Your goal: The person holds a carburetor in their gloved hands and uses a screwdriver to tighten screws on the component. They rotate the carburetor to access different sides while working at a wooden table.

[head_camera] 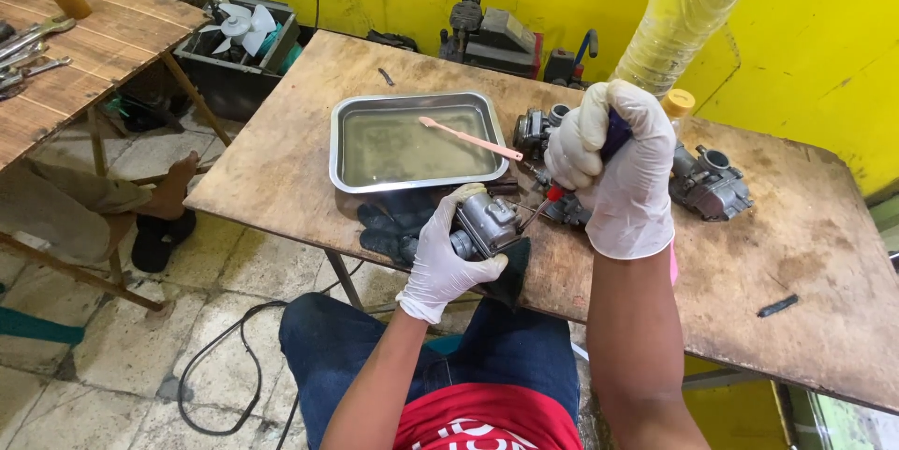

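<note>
**Two gloved hands work on a carburetor at the table edge**

The fingers of the left hand (448, 258) are curled tight around a grey carburetor (487, 221) and hold it at the near edge of the wooden table (805, 253), on top of dark gloves (389, 225). The right hand (613, 169) is closed in a fist around the dark handle of a screwdriver (562, 186) (its collar is red), and the thin shaft points down-left toward the carburetor. Both hands wear white gloves. Just behind the left hand stands a metal tray (345, 146) with liquid; a pink toothbrush (468, 138) rests across its right rim. More carburetor parts (709, 183) lie right of the right hand. A plastic bottle (684, 14) stands behind it.
</note>
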